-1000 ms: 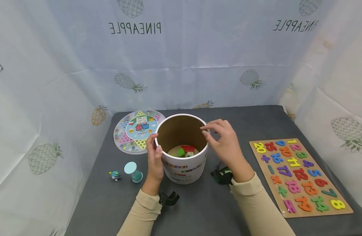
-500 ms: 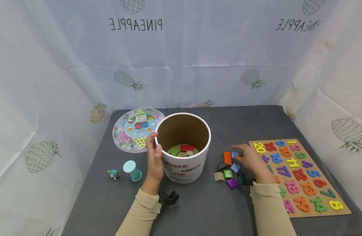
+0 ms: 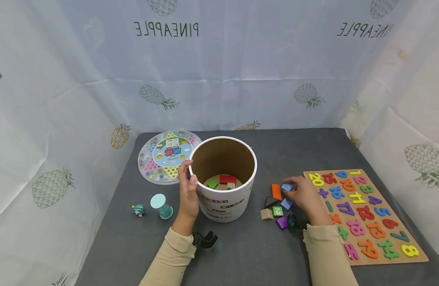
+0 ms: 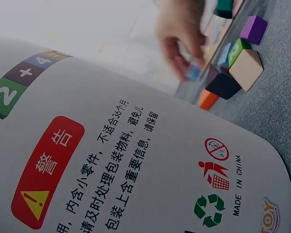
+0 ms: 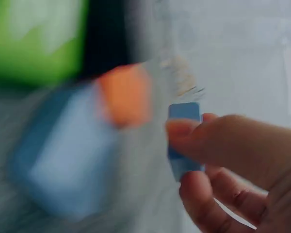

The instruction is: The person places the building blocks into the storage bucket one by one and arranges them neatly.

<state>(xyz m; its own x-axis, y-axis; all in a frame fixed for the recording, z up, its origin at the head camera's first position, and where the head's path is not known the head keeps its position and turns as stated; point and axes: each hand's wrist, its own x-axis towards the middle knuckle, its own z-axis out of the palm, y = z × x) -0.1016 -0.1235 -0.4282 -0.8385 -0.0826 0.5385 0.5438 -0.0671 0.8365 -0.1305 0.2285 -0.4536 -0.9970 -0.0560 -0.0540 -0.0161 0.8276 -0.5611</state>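
A white cardboard bucket (image 3: 224, 206) with printed labels stands upright on the dark table. My left hand (image 3: 188, 198) holds its left side, fingers and thumb at the rim. Inside lie a red block (image 3: 227, 179), a green block (image 3: 212, 183) and a pale block. To the right, my right hand (image 3: 305, 196) pinches a small blue block (image 5: 184, 145) between thumb and fingers. Close by on the table are a second blue block (image 3: 287, 203), an orange block (image 3: 276, 192), a black block (image 3: 271, 201), a green numbered block (image 3: 277, 211), a wooden block (image 3: 267, 214) and a purple block (image 3: 282, 223).
A board of coloured numbers (image 3: 366, 214) lies at the right. Behind the bucket on the left is a round Chinese checkers board (image 3: 162, 174). A teal hourglass-shaped piece (image 3: 162, 206) and a small toy figure (image 3: 138, 210) stand left of my left hand.
My right hand has moved from the bucket's rim out to the blocks on the right and taken hold of a blue block. My left hand stays on the bucket.
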